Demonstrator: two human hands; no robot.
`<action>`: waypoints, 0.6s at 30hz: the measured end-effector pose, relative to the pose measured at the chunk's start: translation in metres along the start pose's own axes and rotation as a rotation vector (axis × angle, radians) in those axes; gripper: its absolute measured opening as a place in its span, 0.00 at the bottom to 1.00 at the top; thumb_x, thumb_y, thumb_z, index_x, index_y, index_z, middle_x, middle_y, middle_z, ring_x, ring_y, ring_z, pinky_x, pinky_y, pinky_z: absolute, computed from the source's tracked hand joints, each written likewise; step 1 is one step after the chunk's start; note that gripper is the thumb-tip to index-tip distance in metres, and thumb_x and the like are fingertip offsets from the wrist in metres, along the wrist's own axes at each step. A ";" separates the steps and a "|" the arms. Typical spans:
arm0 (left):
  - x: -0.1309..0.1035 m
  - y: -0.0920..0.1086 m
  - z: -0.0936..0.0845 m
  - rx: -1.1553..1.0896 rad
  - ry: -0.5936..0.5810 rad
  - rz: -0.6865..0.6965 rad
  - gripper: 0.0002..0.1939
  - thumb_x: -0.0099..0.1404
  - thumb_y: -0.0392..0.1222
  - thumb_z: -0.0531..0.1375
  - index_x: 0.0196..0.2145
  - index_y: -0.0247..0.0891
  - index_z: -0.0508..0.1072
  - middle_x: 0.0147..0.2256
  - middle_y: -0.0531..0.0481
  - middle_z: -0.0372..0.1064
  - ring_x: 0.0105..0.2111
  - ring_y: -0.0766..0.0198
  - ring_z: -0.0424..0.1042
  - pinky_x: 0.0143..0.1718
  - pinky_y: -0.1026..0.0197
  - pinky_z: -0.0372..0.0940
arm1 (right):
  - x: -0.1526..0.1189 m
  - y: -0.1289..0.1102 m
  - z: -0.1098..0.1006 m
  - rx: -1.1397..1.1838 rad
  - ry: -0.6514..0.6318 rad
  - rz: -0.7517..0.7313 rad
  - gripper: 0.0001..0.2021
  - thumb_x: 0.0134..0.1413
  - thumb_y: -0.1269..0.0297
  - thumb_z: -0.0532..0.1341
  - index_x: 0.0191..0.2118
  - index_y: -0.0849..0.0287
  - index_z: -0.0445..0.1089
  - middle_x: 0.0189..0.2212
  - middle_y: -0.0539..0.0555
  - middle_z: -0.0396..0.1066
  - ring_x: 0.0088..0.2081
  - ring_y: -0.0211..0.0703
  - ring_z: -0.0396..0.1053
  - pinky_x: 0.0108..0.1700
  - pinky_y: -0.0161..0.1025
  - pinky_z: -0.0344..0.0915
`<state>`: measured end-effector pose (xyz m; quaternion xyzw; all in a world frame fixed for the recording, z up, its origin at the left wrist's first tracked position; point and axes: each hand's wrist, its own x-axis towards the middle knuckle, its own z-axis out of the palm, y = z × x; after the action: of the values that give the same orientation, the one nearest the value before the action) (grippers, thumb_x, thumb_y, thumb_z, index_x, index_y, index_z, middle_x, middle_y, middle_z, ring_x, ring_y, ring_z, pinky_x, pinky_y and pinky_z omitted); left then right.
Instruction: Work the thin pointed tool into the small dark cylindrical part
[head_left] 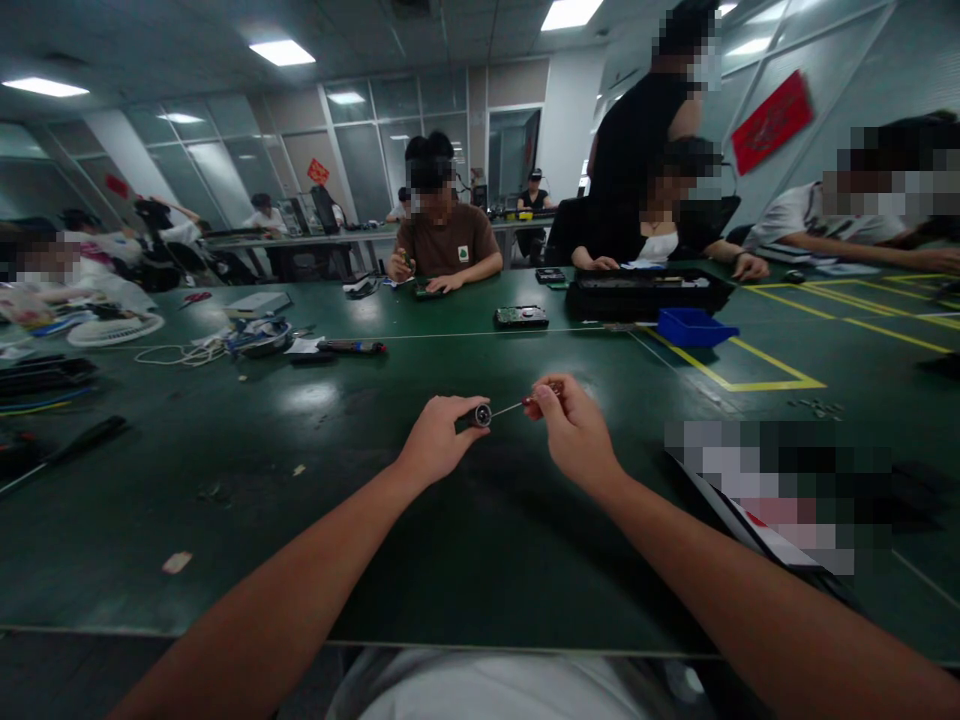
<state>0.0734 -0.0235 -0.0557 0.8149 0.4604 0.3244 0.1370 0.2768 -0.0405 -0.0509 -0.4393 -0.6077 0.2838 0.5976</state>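
Observation:
My left hand (pixel 439 437) is closed round a small dark cylindrical part (pixel 482 414), thumb below and fingers above, with its round metallic end turned toward me. My right hand (pixel 574 430) grips a screwdriver (pixel 555 388) by its handle, and the thin shaft points left. The shaft's tip reaches the right side of the cylindrical part; whether it touches or sits inside I cannot tell. Both hands are held over the green table (pixel 480 560), near the middle of the view.
Ahead lie a hard drive (pixel 521 317), a blue bin (pixel 694 327) and a black tray (pixel 649 292). Left are a dark-handled tool (pixel 352 347), cables and a long screwdriver (pixel 86 440). Loose screws (pixel 816 408) and papers (pixel 780 520) lie right. Co-workers sit across the table.

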 end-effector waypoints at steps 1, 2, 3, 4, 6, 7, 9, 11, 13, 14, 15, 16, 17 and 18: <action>0.000 0.000 0.000 0.005 0.002 0.002 0.20 0.63 0.38 0.67 0.53 0.43 0.75 0.47 0.48 0.77 0.47 0.56 0.72 0.53 0.51 0.62 | -0.001 0.000 0.000 -0.009 -0.008 -0.006 0.10 0.64 0.53 0.56 0.38 0.54 0.66 0.30 0.53 0.73 0.32 0.44 0.72 0.37 0.44 0.70; 0.001 -0.001 0.000 0.011 0.006 0.002 0.20 0.63 0.38 0.67 0.53 0.43 0.75 0.47 0.48 0.77 0.47 0.55 0.72 0.53 0.51 0.62 | -0.001 0.000 0.000 -0.017 -0.013 -0.006 0.10 0.64 0.54 0.56 0.39 0.54 0.66 0.31 0.53 0.73 0.32 0.44 0.72 0.37 0.44 0.70; 0.001 -0.001 0.001 0.017 0.009 0.002 0.20 0.63 0.38 0.67 0.53 0.43 0.75 0.48 0.48 0.77 0.47 0.55 0.72 0.53 0.51 0.62 | -0.001 0.000 0.000 -0.020 -0.018 -0.002 0.10 0.64 0.54 0.56 0.39 0.54 0.66 0.31 0.53 0.73 0.32 0.44 0.72 0.38 0.45 0.70; 0.001 -0.002 0.001 0.021 0.012 0.000 0.20 0.63 0.38 0.67 0.53 0.43 0.75 0.48 0.48 0.77 0.47 0.55 0.72 0.53 0.51 0.62 | -0.001 0.001 0.000 -0.019 -0.025 0.006 0.10 0.64 0.54 0.56 0.39 0.54 0.66 0.31 0.53 0.73 0.33 0.44 0.73 0.38 0.45 0.70; 0.001 -0.002 0.002 0.023 0.011 -0.002 0.21 0.62 0.37 0.67 0.53 0.43 0.75 0.48 0.48 0.76 0.47 0.55 0.72 0.53 0.50 0.62 | 0.000 0.003 0.000 -0.007 -0.032 0.024 0.10 0.64 0.54 0.55 0.39 0.54 0.66 0.32 0.53 0.73 0.33 0.45 0.73 0.38 0.45 0.70; 0.001 -0.003 0.002 0.023 0.008 -0.002 0.21 0.62 0.37 0.68 0.53 0.43 0.75 0.48 0.49 0.76 0.47 0.55 0.72 0.53 0.50 0.62 | 0.000 0.004 0.000 -0.003 -0.031 0.032 0.10 0.64 0.54 0.55 0.39 0.54 0.66 0.32 0.53 0.73 0.33 0.45 0.73 0.38 0.45 0.69; 0.001 -0.003 0.003 0.025 0.003 -0.002 0.21 0.62 0.37 0.68 0.53 0.43 0.76 0.48 0.49 0.76 0.47 0.55 0.72 0.52 0.50 0.62 | 0.001 0.007 0.000 -0.001 -0.030 0.044 0.10 0.64 0.53 0.55 0.39 0.54 0.66 0.32 0.53 0.73 0.33 0.45 0.72 0.38 0.45 0.69; 0.000 -0.003 0.002 0.030 -0.003 -0.004 0.20 0.62 0.38 0.68 0.53 0.44 0.76 0.48 0.49 0.76 0.48 0.55 0.72 0.52 0.49 0.62 | 0.001 0.008 0.000 0.003 -0.034 0.061 0.11 0.64 0.52 0.55 0.39 0.55 0.66 0.32 0.53 0.73 0.33 0.45 0.72 0.38 0.45 0.69; 0.000 -0.003 0.002 0.034 -0.006 -0.010 0.20 0.62 0.38 0.68 0.52 0.44 0.76 0.48 0.49 0.76 0.48 0.55 0.71 0.52 0.49 0.62 | 0.001 0.009 0.001 -0.004 -0.028 0.075 0.12 0.64 0.52 0.55 0.39 0.55 0.65 0.32 0.53 0.73 0.33 0.45 0.72 0.38 0.45 0.69; 0.001 -0.003 0.002 0.036 -0.009 -0.013 0.20 0.62 0.37 0.68 0.52 0.44 0.76 0.48 0.49 0.76 0.48 0.55 0.71 0.52 0.49 0.61 | 0.001 0.009 0.001 -0.014 -0.024 0.077 0.12 0.64 0.52 0.54 0.39 0.55 0.65 0.32 0.53 0.73 0.33 0.45 0.72 0.38 0.45 0.69; 0.001 -0.003 0.002 0.036 -0.010 -0.015 0.20 0.62 0.37 0.68 0.52 0.44 0.76 0.49 0.49 0.76 0.49 0.55 0.71 0.52 0.49 0.61 | 0.001 0.009 0.001 -0.027 -0.022 0.076 0.11 0.64 0.52 0.54 0.39 0.55 0.65 0.32 0.53 0.73 0.33 0.45 0.72 0.38 0.45 0.69; 0.001 -0.003 0.002 0.035 -0.011 -0.017 0.20 0.62 0.37 0.68 0.52 0.44 0.76 0.49 0.49 0.76 0.49 0.55 0.71 0.52 0.50 0.61 | 0.001 0.009 0.001 -0.037 -0.025 0.073 0.11 0.64 0.53 0.54 0.39 0.55 0.65 0.32 0.53 0.73 0.34 0.45 0.72 0.39 0.45 0.69; 0.001 -0.003 0.002 0.032 -0.012 -0.018 0.20 0.61 0.37 0.68 0.52 0.44 0.76 0.49 0.49 0.76 0.49 0.55 0.71 0.52 0.50 0.61 | 0.001 0.008 0.001 -0.043 -0.034 0.070 0.11 0.64 0.53 0.54 0.39 0.54 0.65 0.32 0.53 0.73 0.34 0.45 0.72 0.39 0.45 0.69; 0.001 -0.003 0.002 0.028 -0.013 -0.017 0.20 0.61 0.37 0.68 0.52 0.44 0.76 0.49 0.49 0.76 0.49 0.55 0.71 0.53 0.50 0.61 | 0.001 0.008 0.001 -0.044 -0.042 0.070 0.11 0.64 0.53 0.54 0.39 0.54 0.65 0.32 0.53 0.73 0.33 0.45 0.72 0.39 0.45 0.69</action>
<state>0.0733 -0.0210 -0.0579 0.8148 0.4708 0.3116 0.1313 0.2778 -0.0355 -0.0574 -0.4671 -0.6105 0.3003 0.5648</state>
